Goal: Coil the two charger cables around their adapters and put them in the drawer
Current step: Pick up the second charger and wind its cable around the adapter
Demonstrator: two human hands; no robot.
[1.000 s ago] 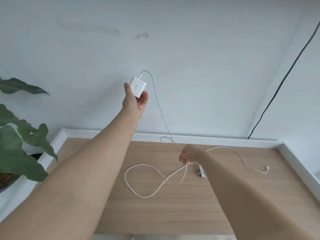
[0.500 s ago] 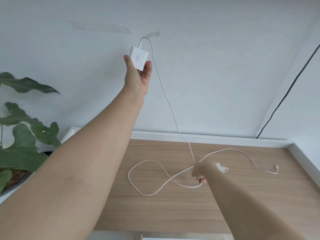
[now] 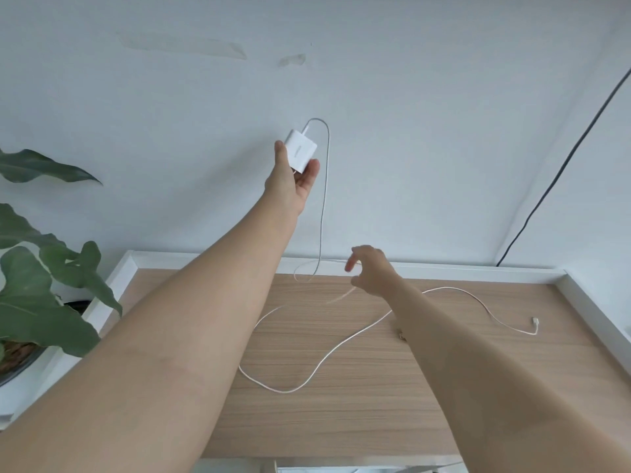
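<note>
Desk (image 3: 341, 421): flat wood-grain laminate, smooth, with a raised white rim at 9, 12 and 3 o'clock.

White cable (image 3: 321, 363): thin, round, limp. It hangs from the adapter, loops at the desk's 12 o'clock edge, then lies in slack S-curves across the desk. A plug end (image 3: 534, 321) rests at 3 o'clock.

Left hand (image 3: 290, 179): raised in front of the wall, thumb and fingers clamped on the white adapter (image 3: 300, 151), a small glossy block with rounded corners; the cable exits its top.

Right hand (image 3: 370, 269): low, near the 12 o'clock rim, fingers loosely spread, holding nothing that I can see; motion-blurred.

Second adapter: only a small dark bit (image 3: 402, 335) shows beside the right forearm; cannot confirm what it is. Drawer not in view.

Risks (judgement):
- Free slack may snag on the desk rim or knot at the crossing loops once winding starts.
- A smooth adapter held by the edges may slip if the cable tugs.
- The loose plug end could whip about or drop off the 3 o'clock edge.
</note>
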